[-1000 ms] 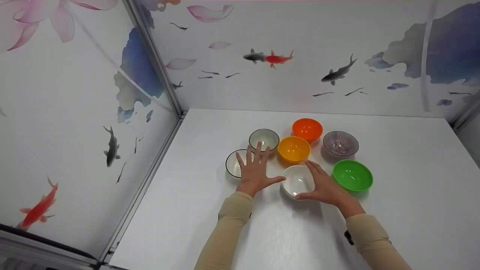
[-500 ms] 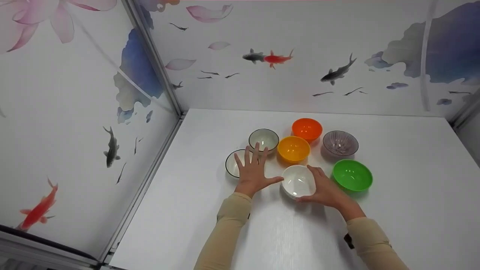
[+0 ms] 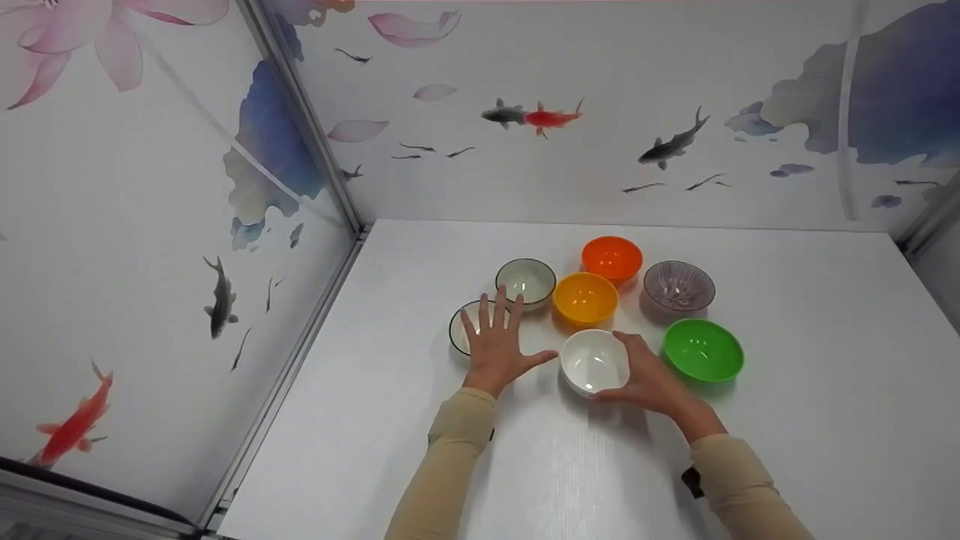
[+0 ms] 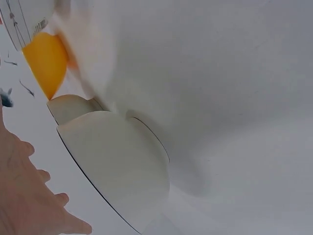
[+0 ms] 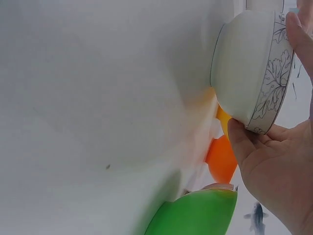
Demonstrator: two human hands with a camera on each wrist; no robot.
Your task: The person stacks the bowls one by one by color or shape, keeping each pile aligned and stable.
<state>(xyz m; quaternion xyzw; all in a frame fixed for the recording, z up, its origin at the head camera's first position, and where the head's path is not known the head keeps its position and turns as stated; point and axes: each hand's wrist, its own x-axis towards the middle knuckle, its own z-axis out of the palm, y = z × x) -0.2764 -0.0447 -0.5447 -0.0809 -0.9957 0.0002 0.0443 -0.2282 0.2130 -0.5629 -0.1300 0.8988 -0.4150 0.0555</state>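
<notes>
So the right hand [image 3: 651, 382] is gripping the white bowl [image 3: 591, 364], which is sitting between both hands, just in front of the yellow bowl [image 3: 586, 298] and near the green bowl [image 3: 703, 351]. The left hand [image 3: 493, 351]'s spreading its fingers wide, partly covering the leftmost bowl [image 4: 117, 166] from above.

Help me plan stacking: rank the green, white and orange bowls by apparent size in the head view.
Green bowl and white bowl: largest, order unsure; right hand partly covers white's edge.
Orange bowl: smallest.
</notes>
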